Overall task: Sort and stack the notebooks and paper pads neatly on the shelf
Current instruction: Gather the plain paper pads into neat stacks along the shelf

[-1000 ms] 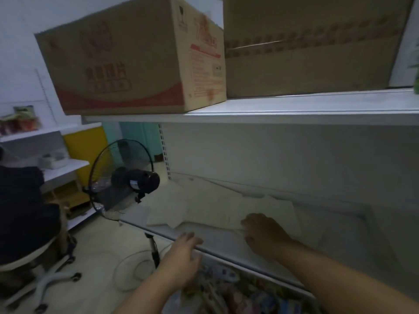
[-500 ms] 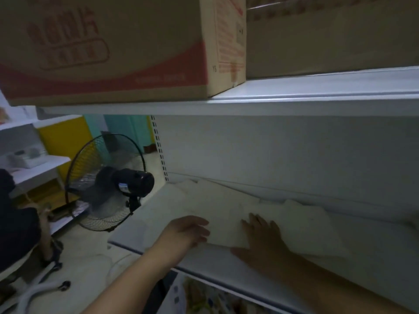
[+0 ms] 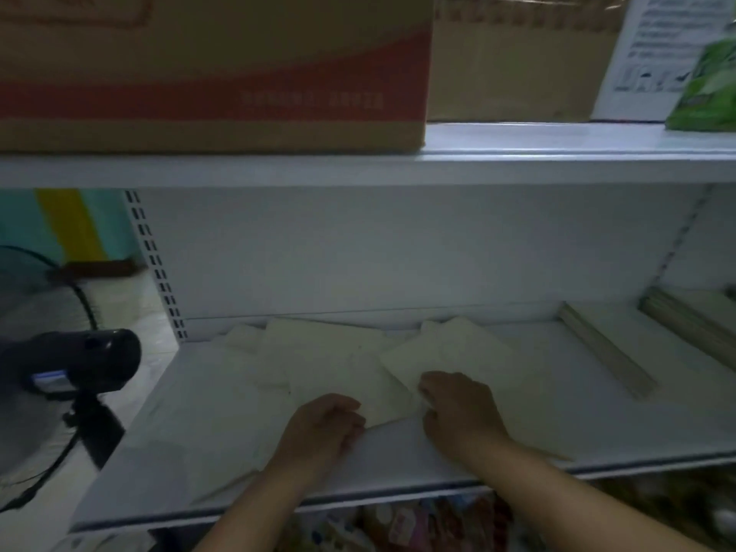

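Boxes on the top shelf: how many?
2. A red-banded box sits at left, overhanging the shelf edge; a plain brown box stands right of it, further back. Both are cropped; more may lie out of frame.

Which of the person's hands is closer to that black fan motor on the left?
The left hand. It lies on the loose pads, on the side toward the fan motor. The right hand rests farther right on the shelf.

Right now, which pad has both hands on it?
The tilted pad mid-shelf: left hand and right hand touch its near edge. Other pads lie untouched.
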A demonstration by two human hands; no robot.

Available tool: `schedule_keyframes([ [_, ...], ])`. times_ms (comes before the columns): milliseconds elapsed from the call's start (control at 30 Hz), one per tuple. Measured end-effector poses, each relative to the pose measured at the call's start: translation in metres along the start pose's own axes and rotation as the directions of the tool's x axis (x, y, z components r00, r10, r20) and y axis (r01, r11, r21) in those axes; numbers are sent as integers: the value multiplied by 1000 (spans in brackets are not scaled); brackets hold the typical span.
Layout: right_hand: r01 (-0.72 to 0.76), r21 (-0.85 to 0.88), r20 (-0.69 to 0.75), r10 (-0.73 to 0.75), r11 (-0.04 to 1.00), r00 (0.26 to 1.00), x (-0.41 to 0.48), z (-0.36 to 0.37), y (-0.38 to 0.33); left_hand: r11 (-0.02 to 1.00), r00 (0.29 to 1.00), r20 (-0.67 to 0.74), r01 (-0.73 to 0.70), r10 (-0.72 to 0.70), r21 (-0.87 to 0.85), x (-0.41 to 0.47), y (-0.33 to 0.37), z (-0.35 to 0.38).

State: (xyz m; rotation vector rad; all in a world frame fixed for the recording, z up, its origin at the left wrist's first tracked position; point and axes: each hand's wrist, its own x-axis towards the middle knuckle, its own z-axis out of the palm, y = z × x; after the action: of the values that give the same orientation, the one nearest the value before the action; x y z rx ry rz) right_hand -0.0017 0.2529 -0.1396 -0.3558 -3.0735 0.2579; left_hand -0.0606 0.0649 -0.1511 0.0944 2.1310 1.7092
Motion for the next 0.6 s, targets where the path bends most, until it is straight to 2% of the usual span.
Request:
schedule_keyframes([
  [67,-52,66,-26,54,996,998,-7,2,-3,995,996,35,-82,80,64,-2,-5,-3],
  [100,-61,98,-31,65,993,997,-10,4,-3,977,989,55,-147,140,152,-3,-9,-4],
  [167,-79,139,-79,90,987,993,-16,10,3,873,961,95,-275,259,402,-8,-16,-3],
  [233,-119,168,-156,146,979,977,-22,15,11,718,928,122,-351,352,601,-13,-24,0],
  [267,-142,194,-181,178,971,967,-26,17,14,668,912,130,-377,389,641,-16,-26,1],
  [333,-167,256,-206,222,952,953,-30,22,20,655,902,139,-396,410,644,-21,-24,0],
  [367,-161,284,-230,230,945,946,-32,24,23,688,916,139,-378,377,619,-21,-21,1],
  [400,-142,302,-265,227,942,937,-35,25,25,769,931,117,-352,345,533,-19,-18,2],
  [433,-108,323,-314,214,940,925,-39,25,26,885,962,76,-272,263,379,-16,-14,5],
  [467,-42,324,-393,175,945,903,-44,24,26,976,987,49,-158,152,153,-15,-7,9],
  [500,60,299,-463,90,952,882,-51,20,24,998,997,68,-15,19,-54,-15,3,13],
  [533,192,256,-512,-36,947,858,-57,17,21,970,985,148,116,-85,-214,-12,9,14],
  [600,484,90,-548,-363,870,754,-68,21,19,886,941,264,298,-211,-354,-9,20,18],
])
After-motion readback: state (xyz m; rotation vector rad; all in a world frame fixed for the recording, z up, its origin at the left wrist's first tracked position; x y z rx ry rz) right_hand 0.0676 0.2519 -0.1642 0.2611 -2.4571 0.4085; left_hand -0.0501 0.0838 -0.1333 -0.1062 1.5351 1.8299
